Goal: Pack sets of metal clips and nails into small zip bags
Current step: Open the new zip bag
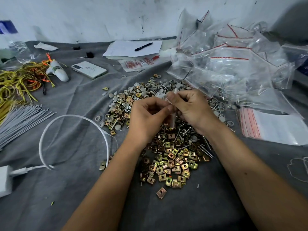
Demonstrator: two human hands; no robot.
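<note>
A heap of brass-coloured square metal clips (170,162) lies on the grey cloth, mixed with nails (205,148) and grey round caps (143,88) further back. Above the heap both hands meet around a small clear zip bag (172,120) that hangs down between them. My left hand (146,117) pinches the bag's top edge with thumb and fingers. My right hand (191,105) pinches the same edge from the other side. What the bag holds is too blurred to tell.
Filled zip bags (233,64) pile up at the back right, and a flat stack of unused zip bags (273,129) lies at right. A phone (89,70), paper with a pen (133,48), yellow ties (18,84), grey ties (21,119) and a white charger cable (75,117) lie left.
</note>
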